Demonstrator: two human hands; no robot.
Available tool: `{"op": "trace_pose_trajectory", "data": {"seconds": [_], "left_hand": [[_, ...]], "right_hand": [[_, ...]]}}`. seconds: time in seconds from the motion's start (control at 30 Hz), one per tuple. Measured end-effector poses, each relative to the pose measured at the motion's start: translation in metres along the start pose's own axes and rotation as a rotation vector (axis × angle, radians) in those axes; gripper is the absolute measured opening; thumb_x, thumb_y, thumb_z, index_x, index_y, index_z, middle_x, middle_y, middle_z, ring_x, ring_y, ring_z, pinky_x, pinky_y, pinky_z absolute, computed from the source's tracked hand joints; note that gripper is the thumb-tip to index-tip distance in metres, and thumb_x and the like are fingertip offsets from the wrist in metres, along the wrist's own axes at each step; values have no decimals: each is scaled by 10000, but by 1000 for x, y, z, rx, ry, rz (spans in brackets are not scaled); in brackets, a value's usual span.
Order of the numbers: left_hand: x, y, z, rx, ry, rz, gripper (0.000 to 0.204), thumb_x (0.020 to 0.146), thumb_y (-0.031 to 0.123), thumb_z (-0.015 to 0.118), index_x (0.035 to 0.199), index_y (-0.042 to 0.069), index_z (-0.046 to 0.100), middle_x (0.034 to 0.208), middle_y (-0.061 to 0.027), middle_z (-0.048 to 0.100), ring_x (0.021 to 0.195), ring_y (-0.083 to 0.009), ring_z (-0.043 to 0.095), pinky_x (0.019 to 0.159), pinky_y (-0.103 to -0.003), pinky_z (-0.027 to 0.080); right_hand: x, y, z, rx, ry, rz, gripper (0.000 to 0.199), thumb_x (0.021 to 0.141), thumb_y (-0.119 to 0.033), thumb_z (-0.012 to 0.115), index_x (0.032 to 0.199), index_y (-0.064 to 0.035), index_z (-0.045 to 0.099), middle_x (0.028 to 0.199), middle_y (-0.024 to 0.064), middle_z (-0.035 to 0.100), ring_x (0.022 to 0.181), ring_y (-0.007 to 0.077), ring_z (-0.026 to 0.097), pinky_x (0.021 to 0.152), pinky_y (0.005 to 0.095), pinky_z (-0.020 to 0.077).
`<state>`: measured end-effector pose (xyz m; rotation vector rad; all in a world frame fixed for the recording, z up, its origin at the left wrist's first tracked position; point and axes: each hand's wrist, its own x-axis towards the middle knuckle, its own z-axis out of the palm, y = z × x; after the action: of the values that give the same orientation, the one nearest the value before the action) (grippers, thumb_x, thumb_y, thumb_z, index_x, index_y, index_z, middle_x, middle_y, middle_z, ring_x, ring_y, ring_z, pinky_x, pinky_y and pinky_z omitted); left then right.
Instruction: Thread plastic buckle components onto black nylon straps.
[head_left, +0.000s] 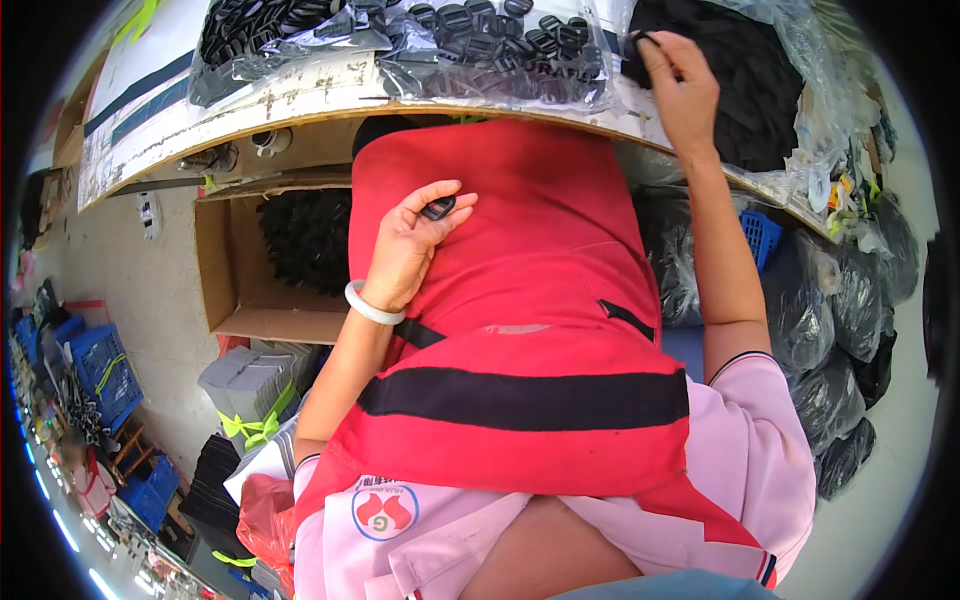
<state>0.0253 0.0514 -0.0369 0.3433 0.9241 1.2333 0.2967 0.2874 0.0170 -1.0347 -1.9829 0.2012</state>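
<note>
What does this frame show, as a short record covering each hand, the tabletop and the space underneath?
Left hand: holds a black buckle over the red apron
Right hand: pinches a small black piece, kind unclear, beside the dark pile
Tabletop: black buckles in clear plastic, left of the right hand
Under table: open cardboard box containing black items

I can make out bold dark capitals (556, 76) on the clear plastic bag (480, 87), beyond the red apron (510, 250). Beside the apron's chest edge, the pink shirt (750, 420) bears a round lettered badge (385, 512) and small characters (392, 481).
</note>
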Motion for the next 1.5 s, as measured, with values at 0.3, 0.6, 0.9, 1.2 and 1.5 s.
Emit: {"op": "trace_pose_trajectory", "data": {"seconds": [0.3,0.6,0.9,1.2,1.5], "left_hand": [[3,3,10,119,58,38,179,984,110,533,1073,-35,591,987,-172,680,800,-254,707,662,-317,601],[2,7,16,185,-20,144,88,864,2,659,947,-27,670,1058,-104,650,966,-199,653,819,-305,537],[13,9,52,620,-238,180,149,798,49,723,941,7,713,804,-85,659,742,-144,626,657,-270,488],[6,16,22,333,105,173,161,860,10,666,1011,-35,701,781,-56,682,627,-102,632,575,-212,500],[4,13,22,308,129,269,143,870,-4,649,1000,-47,691,732,-69,673,582,-121,631,560,-232,511]], "right_hand": [[28,-89,-20,441,161,-3,160,985,-86,545,1089,-23,649,815,24,667,556,28,490,483,165,350],[7,-88,-2,607,-58,333,163,948,-127,616,1068,-29,665,692,6,608,552,46,530,492,185,400],[-33,-143,38,815,-389,608,159,945,-165,618,1013,-29,666,754,15,668,504,37,545,409,177,376],[-36,-142,16,767,-888,825,237,963,-228,592,1108,-40,604,661,2,602,430,26,446,411,177,338],[-66,-165,30,984,-914,990,189,968,-204,567,915,-23,571,656,54,617,393,46,458,373,192,355]]}}
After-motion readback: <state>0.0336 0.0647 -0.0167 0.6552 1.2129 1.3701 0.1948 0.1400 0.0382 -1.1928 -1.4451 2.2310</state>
